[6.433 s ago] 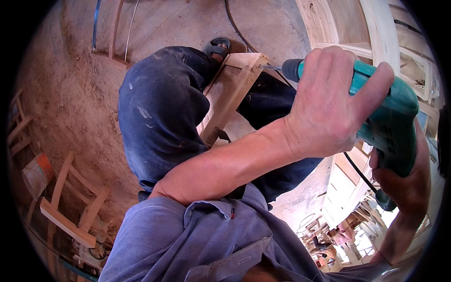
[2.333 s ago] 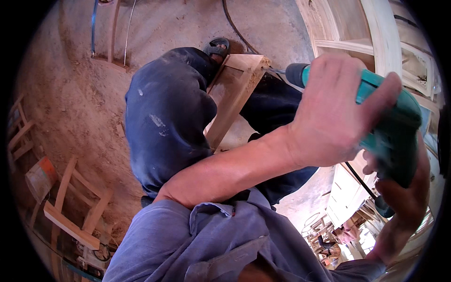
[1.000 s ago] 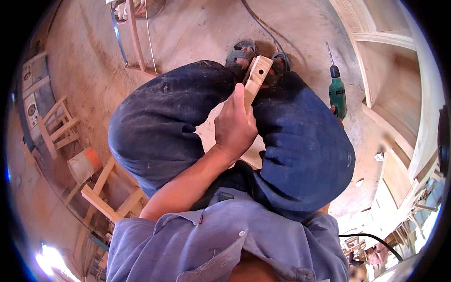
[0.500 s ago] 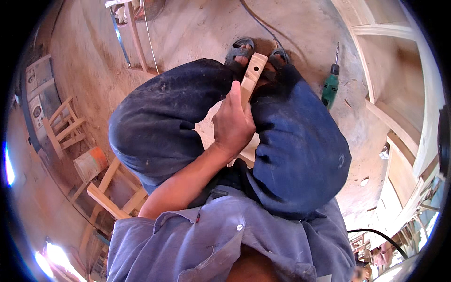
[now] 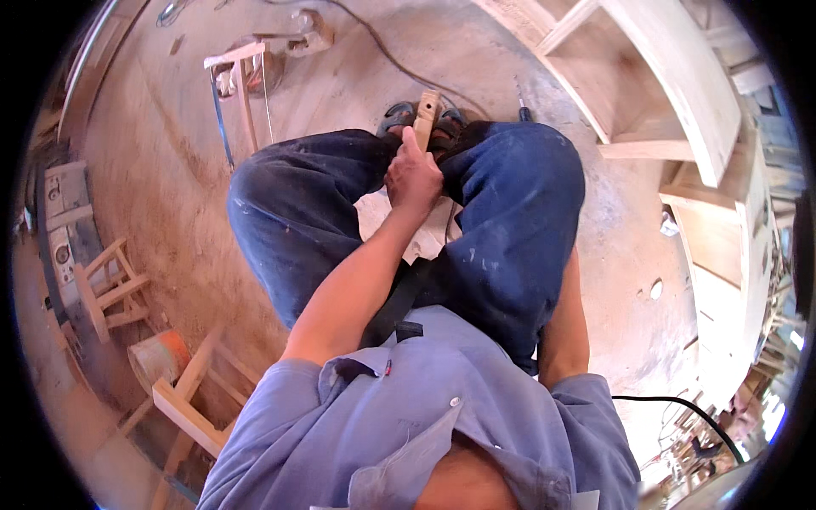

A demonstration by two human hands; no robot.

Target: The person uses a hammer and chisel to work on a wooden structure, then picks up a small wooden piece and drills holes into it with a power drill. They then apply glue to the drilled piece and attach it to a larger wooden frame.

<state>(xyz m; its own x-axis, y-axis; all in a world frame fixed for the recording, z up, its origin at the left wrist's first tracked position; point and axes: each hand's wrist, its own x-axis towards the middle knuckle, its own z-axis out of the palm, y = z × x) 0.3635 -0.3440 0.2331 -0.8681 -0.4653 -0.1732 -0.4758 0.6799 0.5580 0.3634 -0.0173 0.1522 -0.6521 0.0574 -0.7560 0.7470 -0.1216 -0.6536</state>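
My left hand (image 5: 414, 180) is wrapped round a short pale wooden bar (image 5: 427, 109), its thumb or finger laid along the wood. A dark round hole shows near the bar's far end, which sits between my sandalled feet. My right forearm (image 5: 568, 327) runs down outside my right knee, and that hand is hidden behind the leg. Beyond the same knee, the chuck and bit of a power drill (image 5: 524, 112) stick out; its body is covered by my leg.
A frame saw (image 5: 243, 102) with a blue blade stands at the far left. Unfinished wooden cabinets (image 5: 650, 151) line the right side. Wooden stool frames (image 5: 189, 416) and an orange-and-white bucket (image 5: 160, 357) are at left. A cable (image 5: 382, 49) crosses the floor ahead.
My right arm has come into view, reaching down beside the right knee. The view has shifted, and my knee now covers most of the drill. The left hand keeps its hold on the wooden bar.
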